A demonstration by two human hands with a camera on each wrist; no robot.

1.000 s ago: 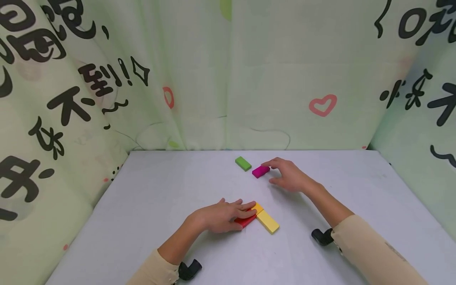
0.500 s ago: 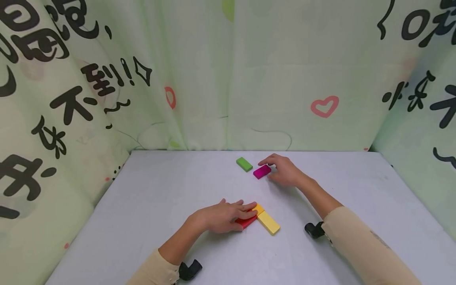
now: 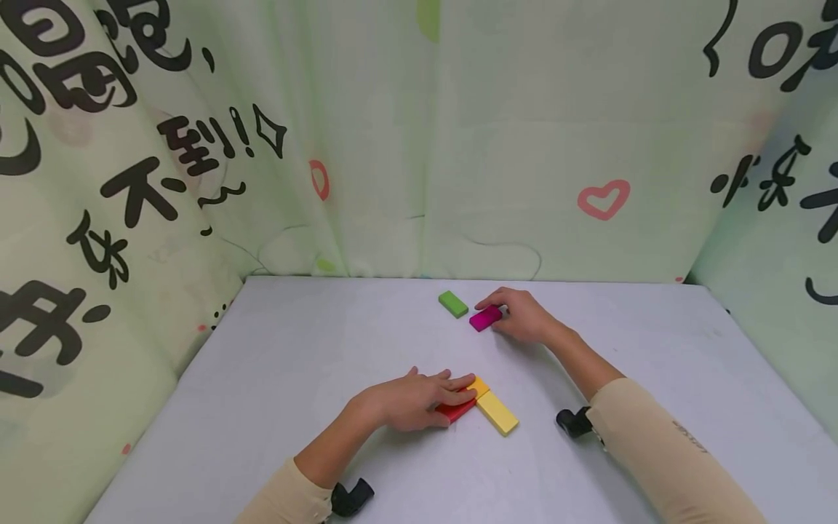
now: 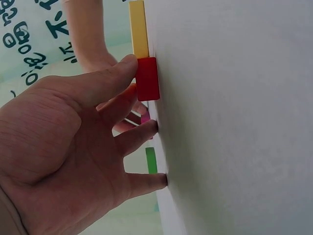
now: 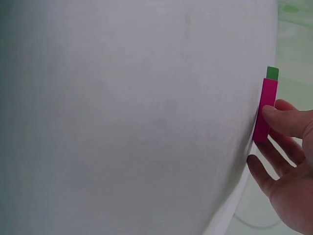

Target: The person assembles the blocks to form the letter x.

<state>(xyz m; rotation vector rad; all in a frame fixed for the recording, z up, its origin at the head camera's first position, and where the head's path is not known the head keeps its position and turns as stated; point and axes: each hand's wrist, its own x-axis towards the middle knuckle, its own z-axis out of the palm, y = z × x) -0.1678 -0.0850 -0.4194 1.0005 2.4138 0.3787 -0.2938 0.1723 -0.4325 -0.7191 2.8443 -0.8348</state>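
Note:
In the head view my left hand [image 3: 411,400] holds a red block [image 3: 457,413] on the white table, thumb at its near side and fingers reaching across it. Those fingertips partly cover an orange block [image 3: 481,388]. A yellow block [image 3: 499,415] lies end to end with the orange one, forming a corner with the red. Farther back, my right hand [image 3: 524,316] grips a magenta block [image 3: 484,319]. The right wrist view shows the thumb [image 5: 281,120] on the face of the magenta block, with fingers behind it. A green block [image 3: 453,304] lies just left of the magenta one.
The white table [image 3: 314,335] ends at a pale green curtain [image 3: 497,145] with black lettering, which also hangs along both sides. Black wrist mounts [image 3: 352,498] stick out from the beige sleeves [image 3: 668,451] near the tabletop.
My right hand has shifted slightly left, and its thumb has closed in on the magenta block. The left hand stays on the red block. The head view has turned a little left.

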